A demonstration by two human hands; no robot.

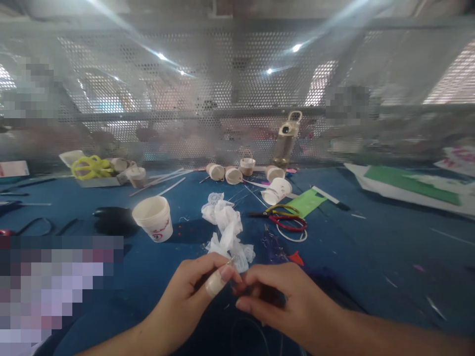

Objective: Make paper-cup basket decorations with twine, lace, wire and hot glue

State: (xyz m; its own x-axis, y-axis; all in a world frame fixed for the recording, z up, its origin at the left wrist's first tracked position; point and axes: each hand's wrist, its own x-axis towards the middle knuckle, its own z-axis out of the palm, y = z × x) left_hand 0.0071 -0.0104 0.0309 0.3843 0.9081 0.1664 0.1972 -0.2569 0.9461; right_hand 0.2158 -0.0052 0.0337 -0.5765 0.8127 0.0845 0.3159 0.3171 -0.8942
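My left hand (196,287), with pale tape wrapped round its thumb, pinches something tiny at the fingertips that I cannot make out. Close against it, my right hand (285,296) has its fingers curled in; what they hold is hidden. A faint thin clear strand (256,321) loops below the hands. Just beyond the fingertips lies a crumpled strip of white lace fabric (228,222). Scissors (285,217) with red and yellow handles rest to the right of the lace. Nearer my right hand are a dark purple bundle (274,247) and a red scrap (296,258).
A white paper cup (153,220) stands left of the lace, beside a black object (115,221). Several small cups (233,174) and a clear bottle (286,141) line the back by a perforated metal screen (222,99). Green sheet (307,201) and yellow scissors (92,167) lie farther off.
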